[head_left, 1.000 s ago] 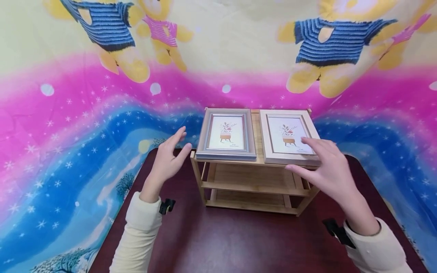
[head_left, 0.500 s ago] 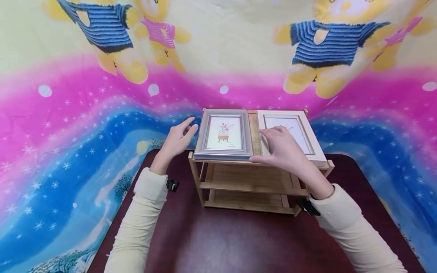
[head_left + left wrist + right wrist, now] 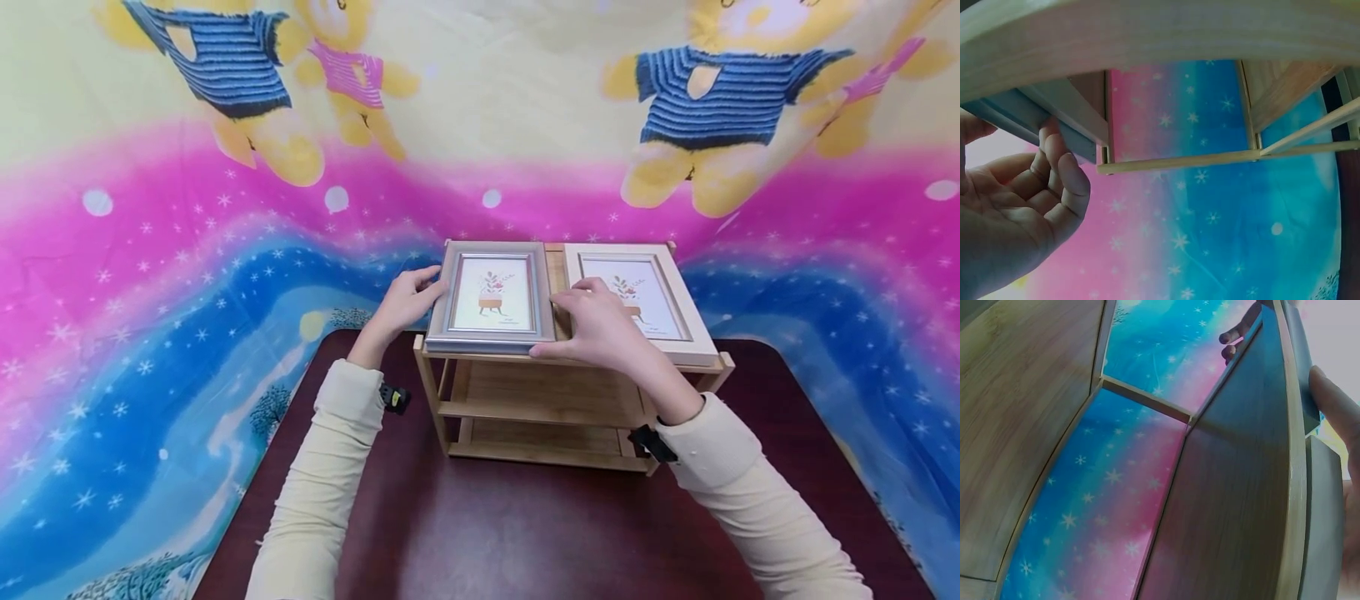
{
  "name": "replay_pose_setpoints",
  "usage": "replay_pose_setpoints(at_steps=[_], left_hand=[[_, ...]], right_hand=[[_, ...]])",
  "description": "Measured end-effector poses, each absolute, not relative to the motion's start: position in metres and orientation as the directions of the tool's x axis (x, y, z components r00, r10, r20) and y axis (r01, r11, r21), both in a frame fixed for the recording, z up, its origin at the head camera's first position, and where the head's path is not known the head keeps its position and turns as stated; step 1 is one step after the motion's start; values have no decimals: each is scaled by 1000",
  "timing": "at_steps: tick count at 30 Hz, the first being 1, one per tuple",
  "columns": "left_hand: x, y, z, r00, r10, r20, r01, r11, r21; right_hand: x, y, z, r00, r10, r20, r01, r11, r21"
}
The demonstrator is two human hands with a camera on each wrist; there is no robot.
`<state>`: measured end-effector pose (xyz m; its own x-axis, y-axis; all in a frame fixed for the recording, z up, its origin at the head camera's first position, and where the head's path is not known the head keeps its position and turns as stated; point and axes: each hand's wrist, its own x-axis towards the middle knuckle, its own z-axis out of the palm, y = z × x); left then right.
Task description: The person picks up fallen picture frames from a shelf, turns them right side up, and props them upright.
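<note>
A silver-grey picture frame [image 3: 491, 340] lies face up on the left half of a wooden rack's top [image 3: 556, 268]. My left hand [image 3: 402, 304] is at its left side, thumb and bent fingertips against the edge. In the left wrist view, curled fingers [image 3: 1063, 169] meet the frame's side [image 3: 1041, 119]. My right hand [image 3: 597, 325] grips the frame's right side, thumb at the front corner and fingers in the gap. Beside it lies a cream picture frame [image 3: 693, 317], partly covered by my right hand. Both frames hold the same plant print.
The light wooden rack has two lower shelves [image 3: 555, 392] and stands on a dark red table [image 3: 525, 533]. Behind it hangs a printed cloth [image 3: 487, 125] with bears and snowflakes.
My right hand has moved left from over the cream frame to the grey frame's right edge. My left hand has moved right to its left edge. Both frames have stayed in place.
</note>
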<state>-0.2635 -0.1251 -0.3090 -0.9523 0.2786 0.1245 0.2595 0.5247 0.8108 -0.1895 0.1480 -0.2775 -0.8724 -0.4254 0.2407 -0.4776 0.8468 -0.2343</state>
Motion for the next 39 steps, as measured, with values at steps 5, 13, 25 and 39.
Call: replay_pose_setpoints(at_steps=[5,13,25,39], left_hand=[[-264,-125,-313,-942,290,169,289,445,848],[-246,-120,-301,-939,242,244,313,311,898],[-231,-113,-290,-924,141,355,379,219,899],[-225,-112,-288,-895,120,429,444,153,883]], right_hand=[[-191,147,-278,-867,-435,242,-487,842,-233],[-190,144,-276,-865,-438,244,-494,827,-267],[-193,142,-255,-895,-441,71,-436,828,-354],[-213,144,-248,-917,-400,9,-317,712,-627]])
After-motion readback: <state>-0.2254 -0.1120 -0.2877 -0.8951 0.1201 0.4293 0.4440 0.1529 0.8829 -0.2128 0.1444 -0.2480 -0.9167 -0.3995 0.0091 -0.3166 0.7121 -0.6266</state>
